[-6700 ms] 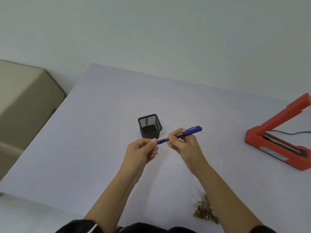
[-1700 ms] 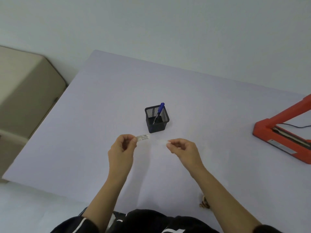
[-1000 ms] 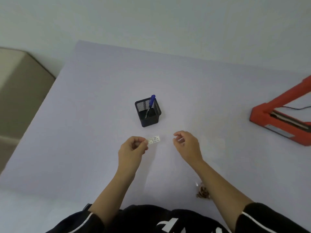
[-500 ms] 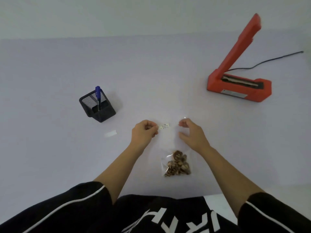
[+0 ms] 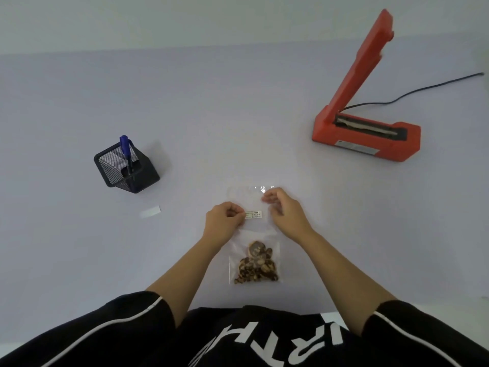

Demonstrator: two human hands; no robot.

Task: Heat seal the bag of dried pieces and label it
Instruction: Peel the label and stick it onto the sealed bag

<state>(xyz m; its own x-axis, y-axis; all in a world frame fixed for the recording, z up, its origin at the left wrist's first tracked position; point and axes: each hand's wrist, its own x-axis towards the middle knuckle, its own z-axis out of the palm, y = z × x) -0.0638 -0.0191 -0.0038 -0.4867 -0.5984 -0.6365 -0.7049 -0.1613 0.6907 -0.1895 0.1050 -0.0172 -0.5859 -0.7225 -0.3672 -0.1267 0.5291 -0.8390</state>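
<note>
A: Where is the bag lying, and what are your hands doing on it?

B: The clear bag (image 5: 254, 234) is lying flat on the pale table (image 5: 211, 115), straight in front of you, with the dried pieces (image 5: 256, 268) sitting bunched at its near end. Your left hand (image 5: 225, 221) is pinching the left end of the small white label (image 5: 254, 214) and holding it over the empty upper part of the bag. Your right hand (image 5: 284, 211) is resting on the bag just right of the label, fingers curled; whether it is gripping the plastic or only pressing it, I cannot tell.

A: And the rest of the table?

B: The red heat sealer (image 5: 367, 133) is standing well off to your right with its arm raised, its black cord (image 5: 423, 91) trailing away. On your left, the blue pen (image 5: 125, 152) is standing in the black mesh holder (image 5: 127, 168). A white backing strip (image 5: 150, 211) is lying just in front of that holder.
</note>
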